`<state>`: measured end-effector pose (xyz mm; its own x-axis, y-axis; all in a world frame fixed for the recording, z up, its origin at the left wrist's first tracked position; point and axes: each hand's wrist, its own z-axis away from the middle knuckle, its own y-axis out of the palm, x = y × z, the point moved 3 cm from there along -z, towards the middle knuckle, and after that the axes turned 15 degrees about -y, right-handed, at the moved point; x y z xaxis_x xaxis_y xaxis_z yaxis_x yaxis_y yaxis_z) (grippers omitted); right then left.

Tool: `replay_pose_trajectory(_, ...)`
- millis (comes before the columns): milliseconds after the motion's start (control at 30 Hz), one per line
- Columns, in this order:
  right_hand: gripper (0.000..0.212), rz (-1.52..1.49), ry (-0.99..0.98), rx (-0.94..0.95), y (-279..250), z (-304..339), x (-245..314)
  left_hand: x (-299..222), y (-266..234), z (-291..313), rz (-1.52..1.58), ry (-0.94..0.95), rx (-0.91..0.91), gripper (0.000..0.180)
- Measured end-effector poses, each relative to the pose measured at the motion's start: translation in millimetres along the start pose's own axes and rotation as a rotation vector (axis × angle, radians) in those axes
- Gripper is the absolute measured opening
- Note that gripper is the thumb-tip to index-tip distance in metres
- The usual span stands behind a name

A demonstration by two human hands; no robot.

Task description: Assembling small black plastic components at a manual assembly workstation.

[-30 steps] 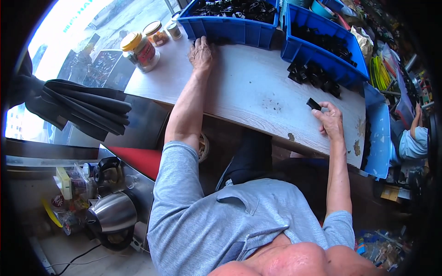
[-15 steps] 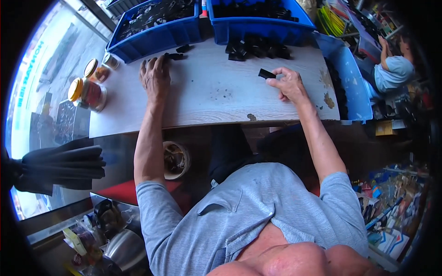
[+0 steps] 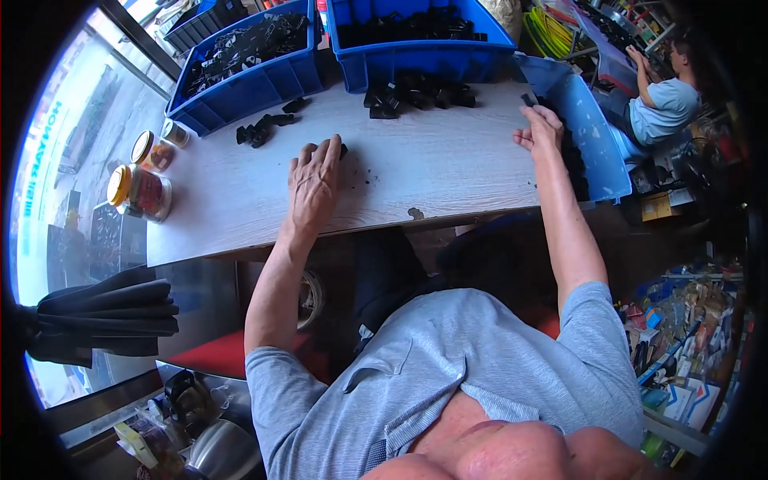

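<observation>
Over the left-middle of the table [image 3: 448, 168], my left hand [image 3: 314, 178] rests palm down, its fingers curled over a small black part [image 3: 344, 150] that peeks out beside the fingertips. My right hand [image 3: 542, 132] is at the table's right edge beside the light blue bin [image 3: 596, 136]. Between its thumb and fingers it pinches a small black rectangular piece [image 3: 527, 100]. Several black parts [image 3: 262, 129] lie in a loose cluster beyond my left hand. A larger heap of black pieces [image 3: 412, 94] sits at the far side.
Two blue bins of black parts, a left one [image 3: 248, 92] and a middle one [image 3: 424, 62], line the far edge. Lidded jars, one with a yellow lid [image 3: 144, 192], stand at the left. Another person [image 3: 672, 100] works at the far right.
My right hand has moved right with its black piece, toward the light blue bin. My left hand has come back nearer and to the right, leaving the dark cluster in view.
</observation>
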<state>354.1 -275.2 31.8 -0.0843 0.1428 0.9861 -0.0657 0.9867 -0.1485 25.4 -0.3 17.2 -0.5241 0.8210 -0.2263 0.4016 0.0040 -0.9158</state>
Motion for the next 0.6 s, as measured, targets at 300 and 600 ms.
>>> replay_pose_trajectory(300, 0.05, 0.225, -0.082, 0.41, 61.5, 8.4, 5.1, -12.3, 0.4, -1.4, 0.122, -0.05, -0.014, 0.042)
replay_pose_trajectory(600, 0.025, 0.346, -0.168, 0.563, 73.9, 3.2, 1.7, -13.4, -5.6, -1.7, 0.163, -0.069, -0.064, 0.034)
